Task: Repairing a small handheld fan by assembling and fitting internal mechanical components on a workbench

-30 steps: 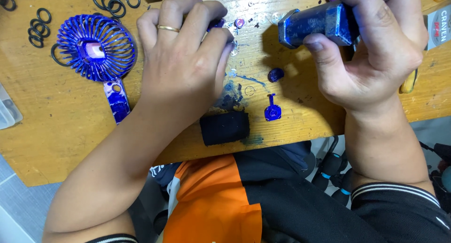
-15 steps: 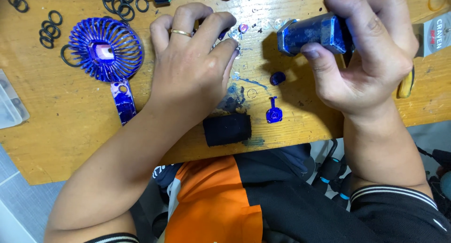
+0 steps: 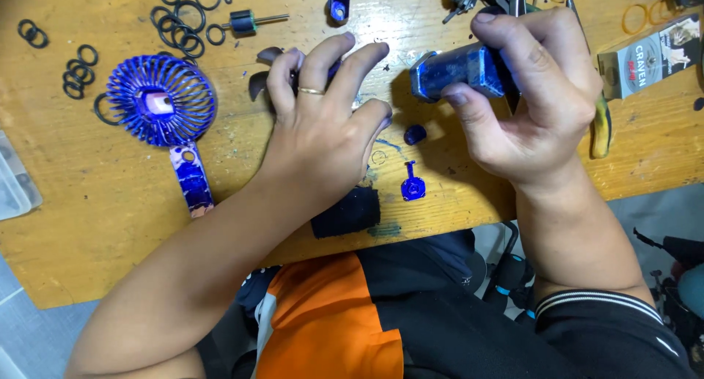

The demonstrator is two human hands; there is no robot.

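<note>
My right hand [image 3: 532,108] grips a blue plastic handle body [image 3: 455,70], holding it above the wooden workbench [image 3: 110,225]. My left hand [image 3: 323,122], a ring on one finger, reaches onto the bench with its fingertips around a small dark part [image 3: 275,56] that is mostly hidden under the fingers. Between the two hands lie a small blue cap [image 3: 414,134] and a flat blue key-shaped piece [image 3: 413,187]. A black block [image 3: 346,214] sits at the bench's near edge under my left wrist.
A blue round fan cage with its handle [image 3: 163,111] lies at the left. Several black rubber rings [image 3: 77,75] and a small motor [image 3: 246,22] are scattered at the back left. A small box [image 3: 645,53] and yellow-handled pliers [image 3: 601,126] lie at the right.
My left hand has slid leftward and further onto the bench toward the dark part. My right hand keeps the blue body, shifted slightly.
</note>
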